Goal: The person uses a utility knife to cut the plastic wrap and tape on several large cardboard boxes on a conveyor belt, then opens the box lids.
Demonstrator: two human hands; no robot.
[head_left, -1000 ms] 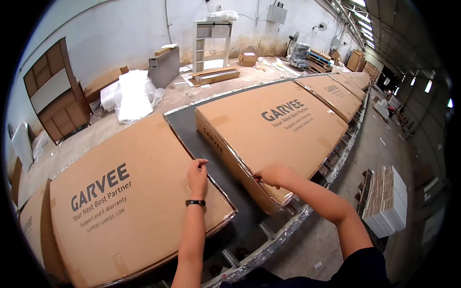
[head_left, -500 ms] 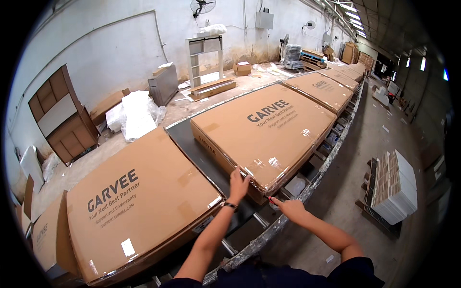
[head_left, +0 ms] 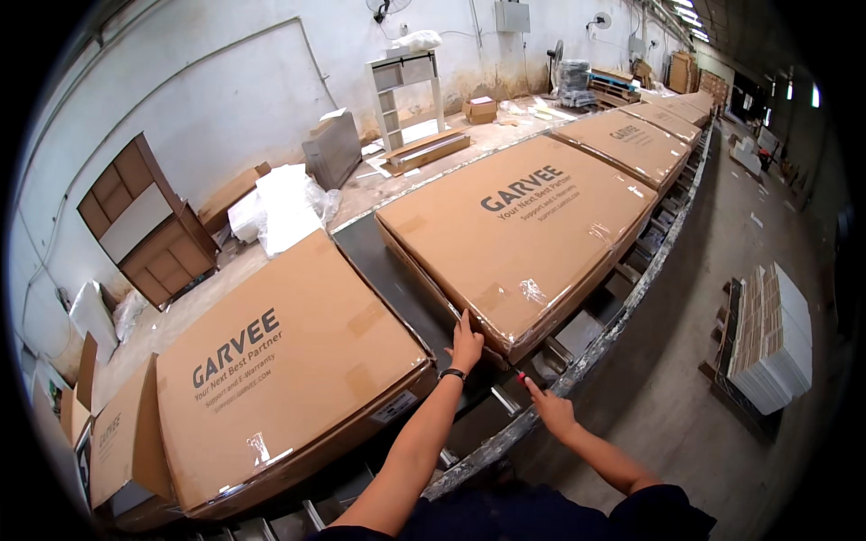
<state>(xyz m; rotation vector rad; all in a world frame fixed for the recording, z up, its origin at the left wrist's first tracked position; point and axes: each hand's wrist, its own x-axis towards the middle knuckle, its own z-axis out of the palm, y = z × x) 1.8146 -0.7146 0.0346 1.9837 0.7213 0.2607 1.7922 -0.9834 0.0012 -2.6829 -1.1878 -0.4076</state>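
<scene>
A large flat cardboard box (head_left: 523, 236) lies on the roller conveyor, with clear tape shining along its near edges. My left hand (head_left: 466, 347) rests at that box's near left edge, fingers stretched out against it and not wrapped round anything. Just off the near right corner, my right hand (head_left: 552, 410) is closed on a small red-handled tool (head_left: 522, 378). A thin dark tip on the tool points at the corner; its exact kind is too small to tell. Left of my left arm lies another flat cardboard box (head_left: 298, 370), with a strip of dark conveyor surface between the two.
More boxes (head_left: 627, 144) run along the conveyor into the distance. The conveyor's worn metal rail (head_left: 577, 383) curves past my right hand. On the right floor stands a stack of white panels (head_left: 771, 347) on a pallet. Shelving units and plastic wrapping (head_left: 289, 207) stand along the left wall.
My view has tilted, so the scene sits shifted to the right. My right hand has drawn back a little from the box corner, showing more of the tool. The left hand stays at the edge.
</scene>
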